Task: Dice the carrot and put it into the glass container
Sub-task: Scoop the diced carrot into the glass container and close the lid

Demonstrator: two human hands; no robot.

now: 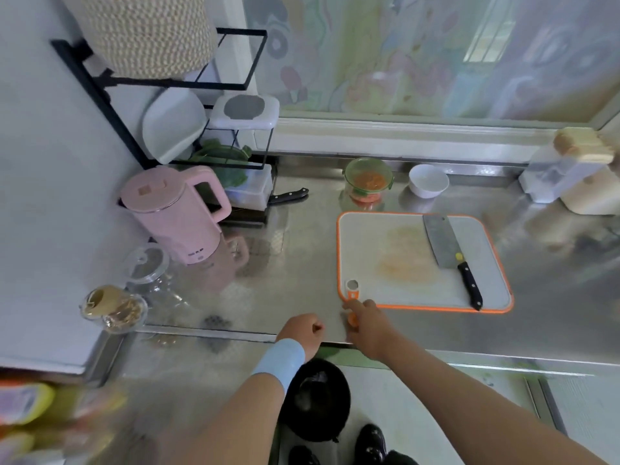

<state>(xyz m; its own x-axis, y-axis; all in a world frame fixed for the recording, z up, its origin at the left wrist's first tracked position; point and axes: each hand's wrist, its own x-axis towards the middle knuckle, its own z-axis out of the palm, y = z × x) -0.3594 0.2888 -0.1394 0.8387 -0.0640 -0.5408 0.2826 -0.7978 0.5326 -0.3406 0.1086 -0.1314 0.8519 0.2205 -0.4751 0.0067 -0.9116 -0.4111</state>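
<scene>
Carrot stub (352,319) aside, dicing looks finished, I judge. My left hand (302,330) is curled in an empty fist at the desk (302,236) edge; just beside it, my right hand (367,322) pinches that small orange stub. Well beyond it, the glass container (369,181) holds orange dice (368,178); the stained cutting board (476,236) carries only a cleaver (443,243).

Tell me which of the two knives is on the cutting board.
The broad-bladed cleaver lies on the orange-rimmed cutting board; the other knife, only its black handle showing, lies on the counter beside the rack.
</scene>
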